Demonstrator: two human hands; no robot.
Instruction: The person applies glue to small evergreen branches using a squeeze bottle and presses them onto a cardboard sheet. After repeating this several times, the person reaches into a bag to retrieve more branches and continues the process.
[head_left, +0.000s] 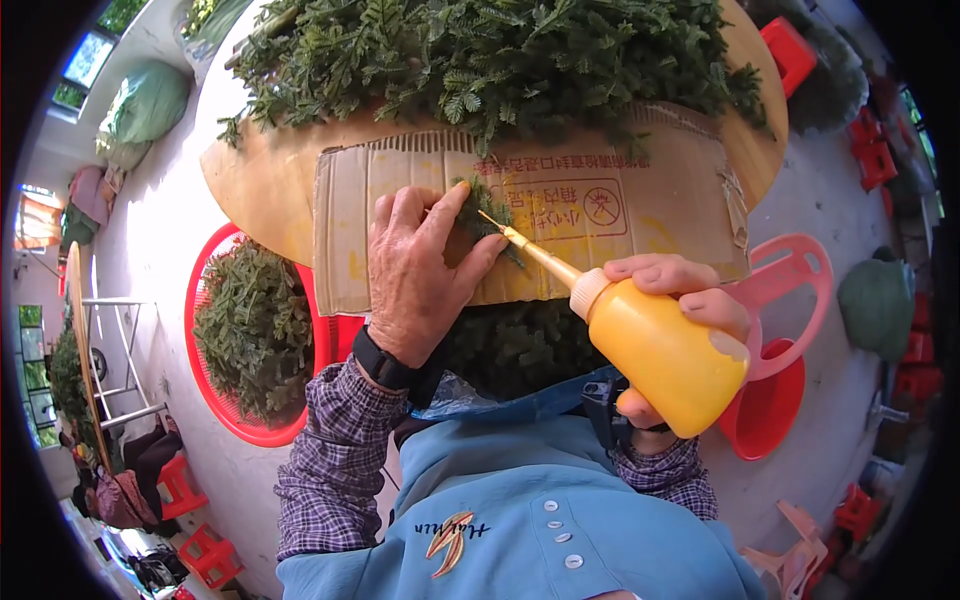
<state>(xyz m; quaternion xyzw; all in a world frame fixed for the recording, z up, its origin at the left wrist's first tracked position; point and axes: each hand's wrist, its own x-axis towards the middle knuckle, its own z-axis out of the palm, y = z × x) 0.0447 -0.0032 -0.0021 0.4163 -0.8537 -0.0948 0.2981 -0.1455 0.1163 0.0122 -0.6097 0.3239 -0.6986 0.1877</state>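
My left hand (421, 268) presses a small green sprig (487, 211) against a flat piece of cardboard (400, 165). The index fingertip and thumb are on the sprig's edges, and the other fingers curl beneath. In my right hand (690, 288) is a yellow squeeze bottle (660, 345), tilted, its long nozzle pointing up and left. The nozzle's tip is at the sprig, between my left thumb and index finger. Yellow smears mark the cardboard. Beyond it, a large heap of green sprigs (480, 65) covers the far side of a round wooden table (245, 170).
To my left stands a red basket (192, 345) full of green sprigs. More dark sprigs (520, 345) lie on blue plastic near my lap. On the right are a red bucket (775, 420) and a pink plastic seat (800, 265). Another person (125, 495) sits at the far left.
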